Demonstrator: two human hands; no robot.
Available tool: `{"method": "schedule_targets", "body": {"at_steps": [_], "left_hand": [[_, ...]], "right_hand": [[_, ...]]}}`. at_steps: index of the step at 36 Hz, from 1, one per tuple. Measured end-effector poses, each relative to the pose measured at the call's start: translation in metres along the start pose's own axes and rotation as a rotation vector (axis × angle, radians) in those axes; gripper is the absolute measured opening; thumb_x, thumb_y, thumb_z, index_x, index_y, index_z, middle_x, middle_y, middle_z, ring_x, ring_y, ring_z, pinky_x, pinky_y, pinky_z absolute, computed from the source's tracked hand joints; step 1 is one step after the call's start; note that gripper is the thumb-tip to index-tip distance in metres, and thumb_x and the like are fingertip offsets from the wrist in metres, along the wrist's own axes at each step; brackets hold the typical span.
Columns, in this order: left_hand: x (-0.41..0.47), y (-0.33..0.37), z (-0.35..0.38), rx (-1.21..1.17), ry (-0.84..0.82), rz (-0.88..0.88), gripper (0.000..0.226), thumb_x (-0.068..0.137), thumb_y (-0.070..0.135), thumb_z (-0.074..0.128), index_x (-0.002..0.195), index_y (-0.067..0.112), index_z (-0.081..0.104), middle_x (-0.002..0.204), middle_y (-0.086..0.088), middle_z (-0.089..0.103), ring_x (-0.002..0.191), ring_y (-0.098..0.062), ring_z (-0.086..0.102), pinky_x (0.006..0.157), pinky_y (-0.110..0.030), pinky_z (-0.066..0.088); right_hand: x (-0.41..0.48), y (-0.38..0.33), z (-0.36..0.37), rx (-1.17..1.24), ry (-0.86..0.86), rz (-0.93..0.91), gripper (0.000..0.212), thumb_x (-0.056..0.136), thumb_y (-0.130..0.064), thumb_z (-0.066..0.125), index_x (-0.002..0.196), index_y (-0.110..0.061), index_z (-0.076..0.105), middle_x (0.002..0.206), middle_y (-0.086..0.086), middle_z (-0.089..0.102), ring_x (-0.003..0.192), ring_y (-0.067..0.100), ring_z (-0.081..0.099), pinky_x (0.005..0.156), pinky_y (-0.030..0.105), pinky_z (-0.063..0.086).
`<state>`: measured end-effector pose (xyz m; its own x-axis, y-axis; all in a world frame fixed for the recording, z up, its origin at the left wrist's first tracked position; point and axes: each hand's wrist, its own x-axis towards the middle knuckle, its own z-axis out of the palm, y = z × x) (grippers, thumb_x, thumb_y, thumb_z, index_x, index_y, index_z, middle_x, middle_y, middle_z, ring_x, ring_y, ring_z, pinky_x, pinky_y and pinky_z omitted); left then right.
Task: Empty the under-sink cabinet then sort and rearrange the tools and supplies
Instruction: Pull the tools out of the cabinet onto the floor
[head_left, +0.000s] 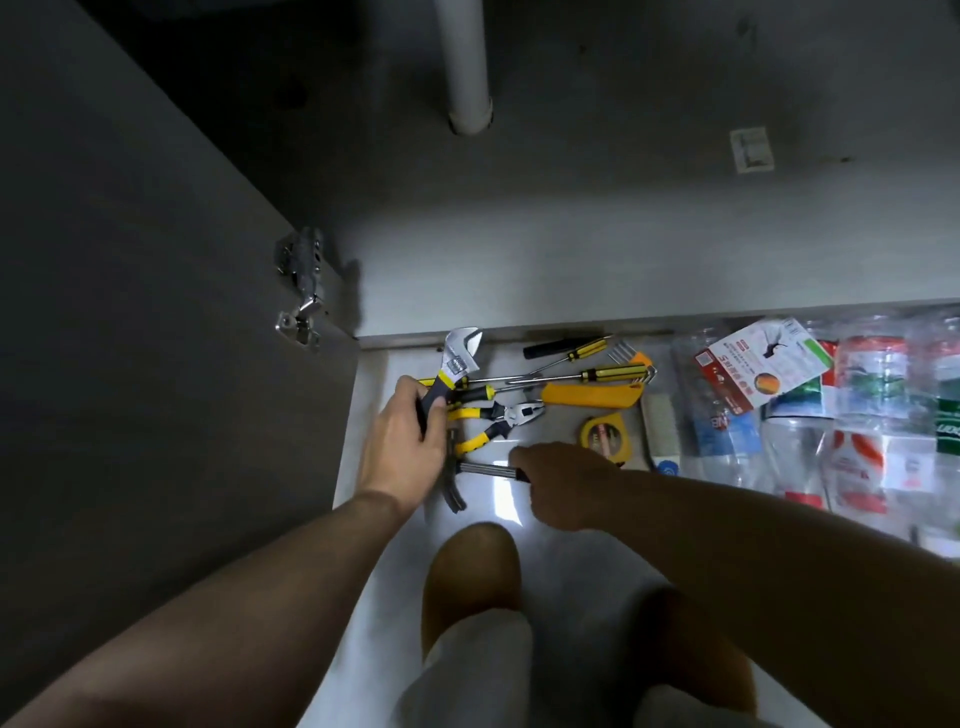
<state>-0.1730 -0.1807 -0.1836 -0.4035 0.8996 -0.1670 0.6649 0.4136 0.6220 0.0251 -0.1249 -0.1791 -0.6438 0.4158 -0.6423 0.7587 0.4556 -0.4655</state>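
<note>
Cabinet door hinge (301, 286) sat far left, with the drain pipe (467, 67) standing on the cabinet floor (571, 249) beyond. The tools lay on the tiled floor (384, 545), just outside the cabinet's front edge.

We saw the left hand (400, 441) curled round the handle of the adjustable wrench (460, 358), whose head pointed toward the cabinet. The wrench crossed the shafts of the screwdrivers (613, 373). The pliers (498, 421) lay just beside it.

The right hand (558, 483) was closed over the handle of the claw hammer (462, 467), whose head lay near the pliers' grips. Tape measure (605, 434) sat close by, and plastic bottles (857, 415) were heaped at right.

We judged that each tool wanted lifting straight up before being carried, so neither dragged its neighbours. Heavy steel should be set down flat, like beside like.
</note>
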Motion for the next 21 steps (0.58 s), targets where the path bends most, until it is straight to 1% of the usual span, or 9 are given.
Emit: {"method": "schedule_targets", "body": {"at_steps": [3,5,8,10,12,15,17,19,21], "left_hand": [[-0.002,-0.005,0.002,0.037,0.001,0.024,0.019,0.102,0.036,0.048,0.088,0.028,0.038,0.071,0.009,0.051,0.066,-0.014,0.051,0.058,-0.033,0.035],[-0.002,-0.007,0.000,0.091,-0.013,0.050,0.021,0.101,0.039,0.048,0.088,0.029,0.036,0.072,0.009,0.051,0.065,-0.013,0.050,0.057,-0.033,0.034],[-0.004,-0.013,-0.002,0.131,-0.026,0.056,0.021,0.101,0.040,0.048,0.089,0.026,0.038,0.074,0.007,0.052,0.067,-0.018,0.053,0.057,-0.035,0.040],[-0.009,-0.017,-0.002,0.109,-0.025,0.002,0.021,0.101,0.040,0.049,0.090,0.024,0.040,0.076,0.004,0.055,0.069,-0.022,0.056,0.059,-0.038,0.046],[-0.014,-0.022,0.000,0.084,-0.003,-0.082,0.021,0.101,0.040,0.050,0.093,0.021,0.042,0.079,-0.001,0.058,0.073,-0.028,0.059,0.063,-0.042,0.049],[-0.016,-0.028,0.004,0.053,0.029,-0.200,0.020,0.101,0.036,0.051,0.095,0.019,0.043,0.078,0.001,0.057,0.075,-0.031,0.058,0.064,-0.039,0.043],[-0.014,-0.031,0.007,0.021,0.024,-0.282,0.017,0.101,0.034,0.051,0.096,0.020,0.043,0.077,0.005,0.056,0.076,-0.031,0.057,0.066,-0.036,0.039],[-0.010,-0.032,0.010,-0.026,0.021,-0.349,0.016,0.101,0.030,0.052,0.097,0.018,0.043,0.077,0.005,0.054,0.079,-0.033,0.057,0.069,-0.035,0.038],[-0.006,-0.033,0.012,-0.066,0.030,-0.392,0.014,0.101,0.025,0.053,0.099,0.013,0.044,0.080,0.000,0.055,0.083,-0.034,0.058,0.071,-0.034,0.039]], "right_hand": [[0.004,-0.002,-0.001,0.040,0.010,-0.021,0.022,0.092,-0.007,0.053,0.112,-0.016,0.054,0.107,0.008,0.054,0.095,0.030,0.055,0.076,0.038,0.046],[0.006,-0.003,-0.004,0.043,0.029,-0.014,0.029,0.092,-0.007,0.053,0.117,-0.020,0.056,0.101,0.004,0.050,0.092,0.029,0.055,0.077,0.039,0.049],[0.007,-0.008,-0.006,0.037,0.015,-0.009,0.045,0.090,-0.003,0.053,0.129,-0.024,0.057,0.106,0.006,0.052,0.096,0.028,0.057,0.080,0.041,0.051],[0.006,-0.013,-0.007,0.039,-0.006,-0.012,0.049,0.089,-0.001,0.053,0.133,-0.023,0.056,0.112,0.010,0.054,0.100,0.030,0.058,0.085,0.043,0.052],[0.006,-0.016,-0.007,0.033,-0.001,-0.017,0.048,0.089,0.000,0.052,0.132,-0.021,0.058,0.112,0.012,0.055,0.101,0.032,0.059,0.087,0.046,0.052],[0.004,-0.021,-0.002,0.006,0.017,-0.012,0.050,0.090,-0.001,0.054,0.135,-0.023,0.054,0.111,0.011,0.053,0.097,0.032,0.060,0.084,0.045,0.053],[0.003,-0.025,0.003,-0.032,0.012,0.011,0.056,0.088,-0.001,0.060,0.139,-0.022,0.046,0.118,0.013,0.050,0.104,0.034,0.059,0.086,0.044,0.053],[0.003,-0.028,0.007,-0.070,0.004,0.051,0.059,0.085,-0.001,0.066,0.136,-0.018,0.043,0.123,0.013,0.048,0.111,0.033,0.056,0.088,0.043,0.053],[0.002,-0.027,0.010,-0.100,0.006,0.109,0.058,0.084,-0.003,0.070,0.134,-0.015,0.043,0.128,0.013,0.047,0.116,0.031,0.053,0.092,0.043,0.053]]}}
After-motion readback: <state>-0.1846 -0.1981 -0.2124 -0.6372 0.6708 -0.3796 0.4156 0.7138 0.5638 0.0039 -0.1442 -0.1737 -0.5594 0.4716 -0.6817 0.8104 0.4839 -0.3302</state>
